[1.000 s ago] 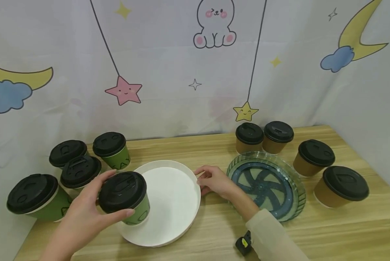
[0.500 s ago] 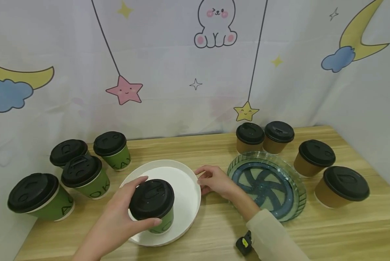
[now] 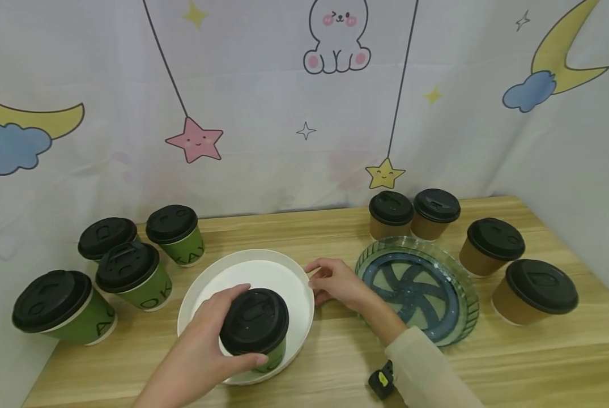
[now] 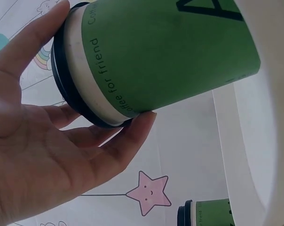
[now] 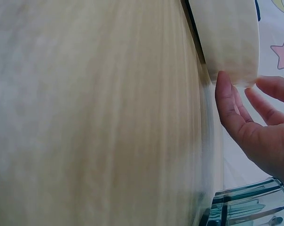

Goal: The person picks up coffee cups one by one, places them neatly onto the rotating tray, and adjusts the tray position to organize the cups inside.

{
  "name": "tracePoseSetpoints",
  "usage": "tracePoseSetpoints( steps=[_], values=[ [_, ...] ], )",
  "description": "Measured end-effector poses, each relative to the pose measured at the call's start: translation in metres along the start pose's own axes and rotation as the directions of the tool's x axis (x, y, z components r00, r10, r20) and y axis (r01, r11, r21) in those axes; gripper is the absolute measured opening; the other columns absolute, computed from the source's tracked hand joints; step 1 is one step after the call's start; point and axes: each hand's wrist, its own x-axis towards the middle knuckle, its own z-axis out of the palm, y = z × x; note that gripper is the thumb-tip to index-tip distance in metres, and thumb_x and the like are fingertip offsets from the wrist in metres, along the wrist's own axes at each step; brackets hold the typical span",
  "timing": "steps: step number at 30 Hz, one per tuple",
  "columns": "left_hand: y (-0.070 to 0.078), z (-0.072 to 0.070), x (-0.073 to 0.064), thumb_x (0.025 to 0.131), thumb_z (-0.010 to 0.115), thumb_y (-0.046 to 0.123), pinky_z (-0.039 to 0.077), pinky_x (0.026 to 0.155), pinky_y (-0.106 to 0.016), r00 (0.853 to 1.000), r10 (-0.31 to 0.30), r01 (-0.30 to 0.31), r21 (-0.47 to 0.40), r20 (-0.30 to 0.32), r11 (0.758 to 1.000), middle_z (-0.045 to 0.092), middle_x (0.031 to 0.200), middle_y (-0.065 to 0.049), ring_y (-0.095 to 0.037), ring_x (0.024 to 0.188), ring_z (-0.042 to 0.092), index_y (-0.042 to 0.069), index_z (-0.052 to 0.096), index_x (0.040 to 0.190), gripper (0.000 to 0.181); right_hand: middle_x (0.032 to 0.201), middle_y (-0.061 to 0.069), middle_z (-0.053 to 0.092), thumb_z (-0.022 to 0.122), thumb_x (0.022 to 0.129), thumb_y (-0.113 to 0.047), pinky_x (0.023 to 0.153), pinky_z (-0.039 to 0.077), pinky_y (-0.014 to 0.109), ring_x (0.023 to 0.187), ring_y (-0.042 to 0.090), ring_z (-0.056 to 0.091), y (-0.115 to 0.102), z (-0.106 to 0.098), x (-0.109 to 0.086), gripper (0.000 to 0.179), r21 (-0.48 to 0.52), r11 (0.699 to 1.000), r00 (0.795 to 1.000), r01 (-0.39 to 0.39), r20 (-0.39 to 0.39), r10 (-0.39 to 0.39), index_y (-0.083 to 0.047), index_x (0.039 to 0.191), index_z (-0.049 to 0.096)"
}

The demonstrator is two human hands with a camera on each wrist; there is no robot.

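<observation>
My left hand (image 3: 202, 345) grips a green paper coffee cup (image 3: 271, 360) with a black lid, fingers and thumb round it near the lid. In the head view this cup overlaps the near part of a round white plate (image 3: 243, 275) with a raised rim. The left wrist view shows the green cup (image 4: 156, 56) with its base inside the plate's rim (image 4: 231, 127). My right hand (image 3: 337, 283) holds the plate's right edge; the right wrist view shows the thumb and fingers of this hand (image 5: 259, 127) pinching the white rim (image 5: 231, 47).
Several green lidded cups (image 3: 141, 286) stand at the left. Several brown lidded cups (image 3: 523, 300) stand at the right, around a clear glass dish (image 3: 467, 317) with a blue swirl. A small black object (image 3: 380, 382) lies by the right sleeve (image 3: 426, 368). A printed white curtain (image 3: 263, 181) hangs behind the table.
My left hand has carried the green cup rightward from the plate's left edge to over its near middle, and lower. The right hand has stayed at the plate's rim.
</observation>
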Motion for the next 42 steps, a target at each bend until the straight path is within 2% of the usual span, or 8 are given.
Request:
tracePoseSetpoints(
  steps=[6, 17, 25, 27, 30, 35, 38, 42],
  values=[
    [0.003, 0.001, 0.0, 0.06, 0.084, 0.038, 0.036, 0.096, -0.046, 0.998, -0.047, 0.047, 0.008, 0.043, 0.999, 0.041, 0.133, -0.001, -0.021, 0.121, 0.037, 0.017, 0.037, 0.135, 0.091, 0.083, 0.015, 0.057, 0.053, 0.086, 0.008, 0.06, 0.055, 0.038, 0.064, 0.019, 0.06, 0.0, 0.0, 0.0, 0.028, 0.003, 1.0, 1.0, 0.01, 0.009, -0.01, 0.009, 0.113, 0.053],
    [0.0, 0.001, 0.0, 0.059, 0.083, 0.043, 0.036, 0.096, -0.047, 0.997, -0.014, 0.015, -0.006, 0.076, 1.0, 0.039, 0.135, -0.002, -0.022, 0.122, 0.035, 0.019, 0.035, 0.136, 0.093, 0.082, 0.015, 0.056, 0.053, 0.086, 0.008, 0.06, 0.055, 0.038, 0.064, 0.019, 0.06, 0.0, 0.0, 0.0, 0.028, 0.005, 1.0, 1.0, 0.005, 0.005, -0.005, 0.009, 0.114, 0.053],
    [-0.001, -0.009, -0.005, 0.06, 0.082, 0.043, 0.039, 0.095, -0.048, 0.996, -0.047, 0.05, -0.046, 0.08, 0.998, 0.036, 0.138, 0.0, -0.022, 0.123, 0.035, 0.026, 0.033, 0.136, 0.093, 0.082, 0.014, 0.057, 0.053, 0.086, 0.008, 0.06, 0.055, 0.038, 0.064, 0.02, 0.06, -0.001, 0.001, -0.001, 0.027, -0.001, 1.0, 1.0, 0.008, 0.0, -0.008, 0.008, 0.113, 0.054],
    [-0.004, -0.013, -0.007, 0.061, 0.081, 0.044, 0.042, 0.093, -0.046, 0.997, -0.038, 0.041, -0.045, 0.06, 0.998, 0.035, 0.138, -0.001, -0.023, 0.122, 0.037, 0.026, 0.032, 0.136, 0.091, 0.082, 0.015, 0.057, 0.053, 0.086, 0.008, 0.06, 0.055, 0.038, 0.064, 0.02, 0.061, -0.001, 0.001, -0.001, 0.027, -0.003, 1.0, 1.0, 0.007, -0.001, -0.007, 0.008, 0.113, 0.054],
    [-0.011, -0.017, -0.009, 0.064, 0.082, 0.038, 0.045, 0.089, -0.042, 1.0, 0.015, -0.015, -0.036, -0.01, 0.999, 0.036, 0.138, -0.004, -0.025, 0.122, 0.038, 0.023, 0.032, 0.137, 0.09, 0.083, 0.015, 0.057, 0.053, 0.086, 0.008, 0.06, 0.055, 0.038, 0.064, 0.02, 0.061, -0.001, 0.001, -0.001, 0.028, 0.0, 1.0, 1.0, 0.005, 0.001, -0.005, 0.008, 0.114, 0.053],
    [-0.025, -0.026, -0.011, 0.066, 0.082, 0.025, 0.047, 0.083, -0.044, 0.984, 0.112, -0.113, -0.002, -0.137, 0.994, 0.04, 0.135, -0.008, -0.029, 0.119, 0.039, 0.014, 0.035, 0.137, 0.086, 0.084, 0.016, 0.057, 0.052, 0.086, 0.008, 0.06, 0.055, 0.038, 0.064, 0.02, 0.061, -0.001, 0.001, -0.001, 0.028, 0.006, 1.0, 1.0, 0.005, 0.004, -0.005, 0.008, 0.114, 0.053],
    [-0.031, -0.032, -0.012, 0.068, 0.081, 0.022, 0.048, 0.082, -0.045, 0.981, 0.101, -0.1, 0.015, -0.167, 0.995, 0.041, 0.134, -0.008, -0.03, 0.118, 0.04, 0.011, 0.036, 0.136, 0.083, 0.084, 0.016, 0.057, 0.052, 0.086, 0.008, 0.061, 0.055, 0.038, 0.065, 0.02, 0.061, -0.002, 0.001, -0.002, 0.027, 0.005, 1.0, 1.0, 0.004, 0.002, -0.004, 0.008, 0.114, 0.053],
    [-0.04, -0.042, -0.013, 0.072, 0.078, 0.027, 0.046, 0.083, -0.047, 0.987, 0.028, -0.025, 0.025, -0.16, 0.999, 0.039, 0.136, -0.008, -0.032, 0.12, 0.038, 0.012, 0.032, 0.139, 0.083, 0.084, 0.016, 0.056, 0.053, 0.086, 0.007, 0.061, 0.055, 0.038, 0.065, 0.02, 0.06, -0.003, 0.001, -0.002, 0.027, 0.0, 1.0, 1.0, 0.002, 0.0, -0.002, 0.008, 0.114, 0.053]
  ],
)
